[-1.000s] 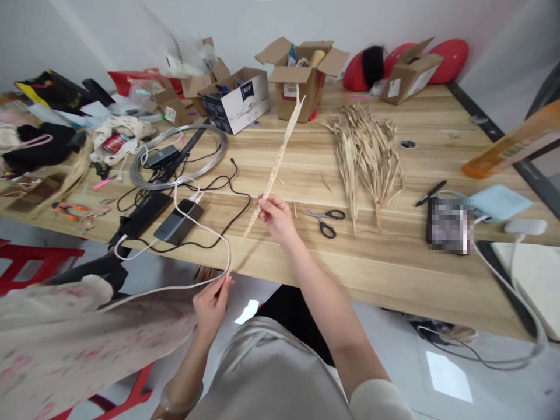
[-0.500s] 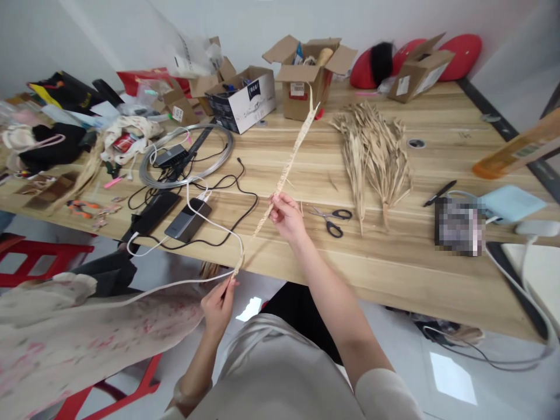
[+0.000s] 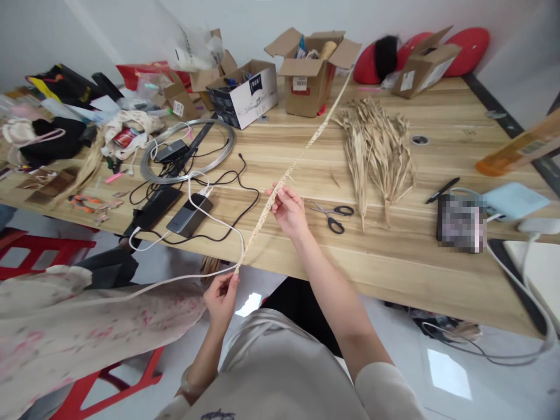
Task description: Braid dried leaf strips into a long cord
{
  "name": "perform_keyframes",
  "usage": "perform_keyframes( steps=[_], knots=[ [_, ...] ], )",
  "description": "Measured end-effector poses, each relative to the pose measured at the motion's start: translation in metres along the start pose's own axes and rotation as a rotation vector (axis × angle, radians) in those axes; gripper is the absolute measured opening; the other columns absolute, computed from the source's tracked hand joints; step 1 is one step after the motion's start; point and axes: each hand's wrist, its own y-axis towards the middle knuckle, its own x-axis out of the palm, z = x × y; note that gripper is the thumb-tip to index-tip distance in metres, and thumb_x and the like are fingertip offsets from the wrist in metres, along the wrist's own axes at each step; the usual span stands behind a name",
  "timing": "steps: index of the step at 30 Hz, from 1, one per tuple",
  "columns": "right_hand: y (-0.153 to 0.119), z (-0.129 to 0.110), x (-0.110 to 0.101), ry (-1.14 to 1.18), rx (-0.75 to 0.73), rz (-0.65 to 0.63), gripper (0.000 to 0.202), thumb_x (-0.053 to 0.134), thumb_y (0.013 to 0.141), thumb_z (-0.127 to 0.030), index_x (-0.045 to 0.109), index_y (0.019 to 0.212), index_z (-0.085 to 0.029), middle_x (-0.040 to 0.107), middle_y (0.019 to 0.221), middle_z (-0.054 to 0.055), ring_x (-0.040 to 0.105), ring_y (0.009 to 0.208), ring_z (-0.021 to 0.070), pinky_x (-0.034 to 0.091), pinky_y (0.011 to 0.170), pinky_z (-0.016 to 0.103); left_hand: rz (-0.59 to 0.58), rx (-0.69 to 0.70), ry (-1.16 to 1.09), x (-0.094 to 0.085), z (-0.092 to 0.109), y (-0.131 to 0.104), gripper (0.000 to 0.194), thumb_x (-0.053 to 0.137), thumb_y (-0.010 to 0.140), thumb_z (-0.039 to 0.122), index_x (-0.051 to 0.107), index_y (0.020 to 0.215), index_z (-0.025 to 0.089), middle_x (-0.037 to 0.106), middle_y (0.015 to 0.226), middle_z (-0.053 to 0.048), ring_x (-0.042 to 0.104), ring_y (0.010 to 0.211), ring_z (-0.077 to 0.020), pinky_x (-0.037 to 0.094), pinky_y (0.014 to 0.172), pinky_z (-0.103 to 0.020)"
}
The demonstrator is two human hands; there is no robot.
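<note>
A long, thin straw-coloured braided strip [image 3: 261, 223] runs diagonally from the table's front edge up toward the open cardboard box. My left hand [image 3: 222, 296] pinches its lower end between thumb and finger, just off the table edge. Farther up, my right hand [image 3: 289, 211] holds the strip between thumb and fingertips, above the wooden table [image 3: 280, 256]. Black-handled scissors [image 3: 336, 217] lie to the right of my right hand. Behind them rests a bundle of dried leaves [image 3: 385, 151].
An open cardboard box [image 3: 306, 90] and a white-and-black box [image 3: 249, 96] stand at the back. Left are a wire coil [image 3: 146, 169], cables and a power bank [image 3: 188, 219]. A person in floral cloth [image 3: 109, 326] is at my left. An orange bottle [image 3: 499, 160] lies right.
The strip now stretches straight between my hands and reaches farther toward the upper right; before, it sagged and its tip was nearer the box's front. My left hand has moved slightly right and up.
</note>
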Motion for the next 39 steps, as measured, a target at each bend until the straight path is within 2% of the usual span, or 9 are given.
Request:
perform_keyframes(
  steps=[7, 14, 19, 24, 27, 30, 32, 35, 39],
  knots=[
    [0.001, 0.000, 0.000, -0.069, 0.045, 0.045, 0.014, 0.060, 0.073, -0.024, 0.063, 0.086, -0.020, 0.069, 0.073, 0.000, 0.045, 0.048, 0.0069, 0.036, 0.046, 0.021, -0.070, 0.070, 0.132, -0.003, -0.007, 0.001, 0.031, 0.057, 0.080, 0.044, 0.062, 0.082, 0.014, 0.065, 0.062, -0.001, 0.058, 0.048, -0.0095, 0.047, 0.047, -0.019],
    [0.006, 0.002, -0.002, -0.121, -0.066, 0.153, 0.020, 0.059, 0.077, -0.035, 0.064, 0.089, -0.020, 0.069, 0.070, 0.000, 0.043, 0.043, 0.0057, 0.034, 0.042, 0.020, -0.094, 0.183, 0.240, -0.008, -0.009, 0.001, 0.028, 0.055, 0.081, 0.043, 0.063, 0.082, 0.016, 0.064, 0.060, -0.001, 0.060, 0.052, -0.0112, 0.047, 0.050, -0.020],
    [0.008, 0.000, -0.006, -0.128, -0.053, 0.151, 0.018, 0.059, 0.077, -0.033, 0.065, 0.087, -0.019, 0.069, 0.069, -0.001, 0.043, 0.043, 0.0057, 0.035, 0.043, 0.020, -0.095, 0.212, 0.204, -0.002, -0.003, 0.003, 0.027, 0.052, 0.082, 0.041, 0.062, 0.081, 0.016, 0.068, 0.065, -0.003, 0.065, 0.058, -0.0132, 0.051, 0.056, -0.021],
    [0.012, -0.003, -0.014, -0.056, -0.035, 0.129, 0.017, 0.060, 0.076, -0.031, 0.067, 0.086, -0.019, 0.069, 0.068, -0.001, 0.043, 0.043, 0.0049, 0.035, 0.042, 0.018, -0.188, 0.241, 0.163, 0.004, 0.003, 0.004, 0.024, 0.053, 0.082, 0.037, 0.060, 0.076, 0.015, 0.066, 0.060, -0.003, 0.063, 0.053, -0.0124, 0.049, 0.052, -0.020],
    [0.012, -0.003, -0.014, -0.063, 0.018, 0.123, 0.016, 0.062, 0.074, -0.031, 0.068, 0.084, -0.019, 0.068, 0.069, -0.001, 0.043, 0.043, 0.0046, 0.036, 0.042, 0.018, -0.248, 0.264, 0.188, 0.005, 0.002, 0.006, 0.025, 0.055, 0.080, 0.038, 0.062, 0.083, 0.015, 0.067, 0.061, -0.003, 0.062, 0.052, -0.0122, 0.048, 0.049, -0.019],
    [0.011, -0.002, -0.013, -0.096, 0.063, 0.060, 0.017, 0.065, 0.072, -0.030, 0.068, 0.083, -0.017, 0.069, 0.074, 0.000, 0.046, 0.045, 0.0047, 0.038, 0.044, 0.019, -0.290, 0.294, 0.218, 0.007, 0.001, 0.008, 0.026, 0.055, 0.081, 0.038, 0.065, 0.086, 0.014, 0.069, 0.063, -0.003, 0.064, 0.055, -0.0133, 0.050, 0.054, -0.020],
    [0.011, -0.002, -0.012, -0.098, 0.045, 0.055, 0.021, 0.066, 0.071, -0.032, 0.068, 0.087, -0.018, 0.069, 0.076, 0.001, 0.046, 0.045, 0.0049, 0.038, 0.044, 0.019, -0.255, 0.320, 0.223, 0.008, 0.002, 0.009, 0.026, 0.053, 0.083, 0.036, 0.066, 0.083, 0.014, 0.069, 0.061, -0.003, 0.065, 0.056, -0.0138, 0.051, 0.057, -0.021],
    [0.013, -0.002, -0.012, -0.090, -0.025, 0.129, 0.027, 0.065, 0.072, -0.038, 0.066, 0.093, -0.021, 0.069, 0.077, -0.001, 0.044, 0.043, 0.0049, 0.036, 0.043, 0.021, -0.159, 0.373, 0.221, 0.009, 0.001, 0.007, 0.026, 0.053, 0.084, 0.036, 0.067, 0.079, 0.015, 0.068, 0.059, -0.004, 0.064, 0.053, -0.0138, 0.051, 0.056, -0.021],
    [0.014, -0.003, -0.012, -0.095, -0.066, 0.152, 0.024, 0.064, 0.073, -0.039, 0.066, 0.088, -0.020, 0.068, 0.071, -0.001, 0.042, 0.041, 0.0053, 0.031, 0.041, 0.021, -0.161, 0.406, 0.253, 0.005, -0.006, 0.001, 0.027, 0.052, 0.085, 0.036, 0.067, 0.078, 0.015, 0.068, 0.060, -0.004, 0.064, 0.054, -0.0135, 0.051, 0.057, -0.021]
  ],
)
